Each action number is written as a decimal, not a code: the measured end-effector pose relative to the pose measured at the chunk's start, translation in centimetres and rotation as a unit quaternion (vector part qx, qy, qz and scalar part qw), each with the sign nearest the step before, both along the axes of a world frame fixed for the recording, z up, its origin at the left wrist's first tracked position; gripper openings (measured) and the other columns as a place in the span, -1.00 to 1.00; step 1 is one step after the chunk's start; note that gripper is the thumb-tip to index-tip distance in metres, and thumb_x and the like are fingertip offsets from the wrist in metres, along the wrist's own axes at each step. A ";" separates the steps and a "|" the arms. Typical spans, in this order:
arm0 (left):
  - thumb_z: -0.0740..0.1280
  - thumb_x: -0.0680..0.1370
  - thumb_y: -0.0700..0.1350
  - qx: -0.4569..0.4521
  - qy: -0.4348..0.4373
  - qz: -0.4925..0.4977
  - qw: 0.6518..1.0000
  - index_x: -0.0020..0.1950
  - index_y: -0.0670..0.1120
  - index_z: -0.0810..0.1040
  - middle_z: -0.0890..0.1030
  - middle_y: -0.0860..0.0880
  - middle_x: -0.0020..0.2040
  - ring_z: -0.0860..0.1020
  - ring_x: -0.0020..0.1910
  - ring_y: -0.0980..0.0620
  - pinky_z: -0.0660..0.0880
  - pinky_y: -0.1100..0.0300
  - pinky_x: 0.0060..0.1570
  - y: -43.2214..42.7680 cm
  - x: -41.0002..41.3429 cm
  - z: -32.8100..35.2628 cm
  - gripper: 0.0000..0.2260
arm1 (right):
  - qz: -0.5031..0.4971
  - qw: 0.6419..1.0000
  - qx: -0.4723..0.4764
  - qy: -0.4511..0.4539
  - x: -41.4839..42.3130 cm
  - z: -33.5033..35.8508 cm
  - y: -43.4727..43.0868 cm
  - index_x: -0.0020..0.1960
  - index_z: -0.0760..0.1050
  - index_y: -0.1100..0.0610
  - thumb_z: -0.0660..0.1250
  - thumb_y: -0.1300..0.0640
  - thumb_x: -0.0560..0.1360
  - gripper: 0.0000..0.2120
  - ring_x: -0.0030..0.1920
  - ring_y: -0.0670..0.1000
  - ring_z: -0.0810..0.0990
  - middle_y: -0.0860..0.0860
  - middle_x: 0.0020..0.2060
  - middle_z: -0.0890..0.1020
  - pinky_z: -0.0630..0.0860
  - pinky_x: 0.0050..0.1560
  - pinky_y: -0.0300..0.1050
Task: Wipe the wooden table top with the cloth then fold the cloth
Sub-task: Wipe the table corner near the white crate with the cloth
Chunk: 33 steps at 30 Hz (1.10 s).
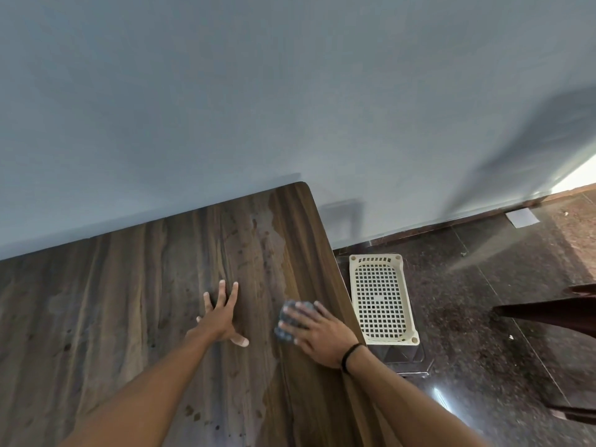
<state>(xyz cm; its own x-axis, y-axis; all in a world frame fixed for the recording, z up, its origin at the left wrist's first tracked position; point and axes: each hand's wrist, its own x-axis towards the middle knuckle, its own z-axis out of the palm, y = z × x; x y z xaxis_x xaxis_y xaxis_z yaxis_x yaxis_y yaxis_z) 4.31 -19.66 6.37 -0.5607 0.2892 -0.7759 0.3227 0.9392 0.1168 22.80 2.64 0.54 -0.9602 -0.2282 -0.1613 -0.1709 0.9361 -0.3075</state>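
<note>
So, starting at your 9 o'clock: the counter point(129, 301) runs out wide that way, its dark wood grain dry-looking and dull, with a few small dark spots on it.

At about 11 o'clock, your left hand point(222, 321) lies flat on the wood with its fingers spread and straight. It holds nothing and looks like a brace.

From there a pale wet streak point(261, 240) runs toward the far corner at 12 o'clock and back down past your wrists toward 6 o'clock.

At 1 o'clock, close to the counter's right edge, sits the cloth point(283, 334), grey and bunched. Your right hand point(317, 333) presses down on it, fingers splayed over the top rather than curled round it.

Off the edge at 2 o'clock a cream basket point(375, 258) stands on the floor. At 3 o'clock there is part of a dark chair point(548, 314).

You look to be in the wiping step, and folding has not begun. Only the band near the right edge shows moisture, so most of the top seems to be left.

For the next move, keep your palm's weight on the cloth and sweep it toward 9 o'clock in overlapping passes. Lift your left hand clear as the cloth reaches it. Mind the right edge, because a bunched cloth could slip over it toward the basket.
</note>
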 end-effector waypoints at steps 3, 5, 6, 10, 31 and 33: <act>0.66 0.26 0.08 0.008 0.010 0.009 1.000 0.54 0.17 -0.44 -0.58 0.08 0.48 -0.45 0.50 -0.30 0.02 -0.53 0.37 -0.3 0.2 -0.3 0.34 | -0.217 0.974 -0.050 -0.042 -3.0 1.0 0.0 0.62 -0.10 -0.18 -0.06 -0.09 0.70 -0.48 0.59 0.05 -0.30 -0.10 0.59 -0.27 -0.27 0.57 0.16; 0.66 0.26 0.08 0.008 0.009 0.007 1.000 0.55 0.17 -0.44 -0.58 0.09 0.48 -0.44 0.50 -0.30 0.02 -0.52 0.37 -0.3 0.1 -0.2 0.34 | -0.253 0.965 -0.060 -0.040 -3.3 1.1 -1.4 0.63 -0.08 -0.15 -0.04 -0.07 0.69 -0.47 0.59 0.07 -0.31 -0.10 0.58 -0.28 -0.25 0.58 0.18; 0.66 0.25 0.08 0.007 0.008 0.007 1.000 0.55 0.17 -0.44 -0.58 0.08 0.48 -0.44 0.50 -0.30 0.02 -0.53 0.37 -0.2 0.0 -0.1 0.35 | -0.227 0.971 -0.059 -0.033 -2.8 0.8 -2.2 0.63 -0.06 -0.13 -0.04 -0.07 0.69 -0.47 0.59 0.07 -0.30 -0.10 0.60 -0.23 -0.20 0.58 0.22; 0.67 0.23 0.09 0.008 0.009 0.008 1.000 0.55 0.17 -0.43 -0.57 0.07 0.49 -0.42 0.51 -0.31 0.04 -0.54 0.36 -0.3 -0.1 -0.2 0.37 | 0.035 0.999 -0.033 -0.011 0.5 -0.7 -2.2 0.61 0.01 -0.17 -0.09 -0.11 0.69 -0.51 0.61 0.05 -0.11 -0.10 0.62 0.04 -0.11 0.55 0.27; 0.68 0.22 0.08 0.010 0.017 0.071 0.997 0.54 0.24 -0.42 -0.56 0.06 0.50 -0.42 0.50 -0.34 -0.01 -0.50 0.37 -1.8 -4.9 -1.2 0.37 | -0.196 0.980 -0.031 0.015 -12.1 0.4 0.6 0.62 0.06 -0.09 0.02 -0.04 0.69 -0.49 0.62 0.15 -0.08 0.02 0.63 -0.01 -0.08 0.58 0.22; 0.69 0.20 0.08 0.019 0.023 0.073 0.997 0.55 0.24 -0.40 -0.55 0.07 0.51 -0.41 0.51 -0.34 0.00 -0.51 0.36 -2.0 -4.9 -1.3 0.37 | -0.023 0.998 -0.011 0.055 -8.8 -1.4 -1.4 0.62 0.10 -0.08 0.00 -0.05 0.69 -0.50 0.61 0.15 0.01 0.01 0.62 0.10 0.04 0.57 0.23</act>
<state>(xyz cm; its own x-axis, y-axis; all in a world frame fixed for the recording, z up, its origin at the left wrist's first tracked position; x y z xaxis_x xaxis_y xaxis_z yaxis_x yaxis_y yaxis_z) -0.59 -21.66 5.06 -0.6339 0.2306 -0.7382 0.1895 0.9717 0.1408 14.01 1.22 -0.87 -0.9814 -0.1852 -0.0503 -0.1610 0.9370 -0.3100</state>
